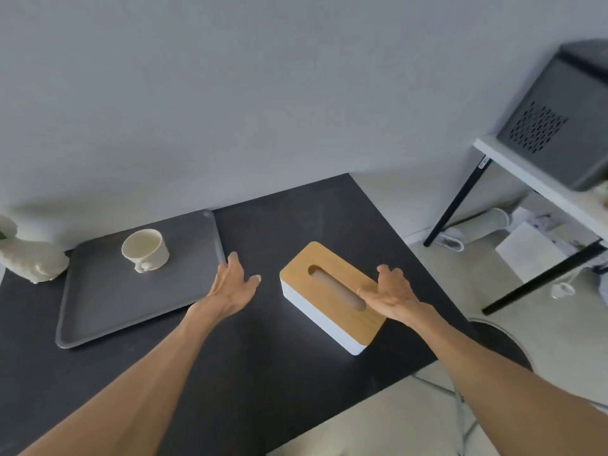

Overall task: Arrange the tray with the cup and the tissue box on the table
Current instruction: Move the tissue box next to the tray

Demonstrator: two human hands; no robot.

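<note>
Lying between left hand (232,286) and right hand (393,294), tissue box (332,296).

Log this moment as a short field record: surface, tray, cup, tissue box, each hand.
surface: dark table, set against a grey wall
tray: grey tray, flat on the table's left part
cup: cream cup, standing on the tray, far half
tissue box: white tissue box with slotted wooden lid, on the table right of the tray, apart from it
left hand: left hand open, between tray and box, holding nothing
right hand: right hand open, over the box's right side; contact unclear
</note>
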